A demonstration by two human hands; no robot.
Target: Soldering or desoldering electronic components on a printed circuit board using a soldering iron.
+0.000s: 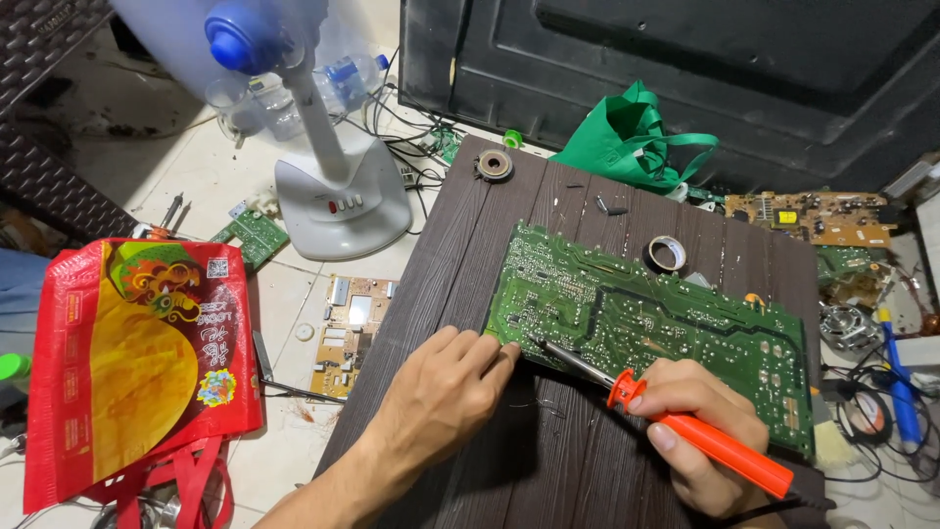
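Observation:
A large green circuit board (666, 323) lies solder side up on a dark wooden table (548, 460). My left hand (446, 392) rests on the table, its fingertips pressing the board's near left corner. My right hand (700, 431) grips an orange-handled soldering iron (720, 446). Its metal tip touches the board's near edge, just right of my left fingers.
A roll of tape (667, 254) and a round metal part (494, 165) lie on the table's far side. A green bag (636, 137), a white fan base (343, 206), a red bag (137, 362) and several loose circuit boards sit around on the tiled floor.

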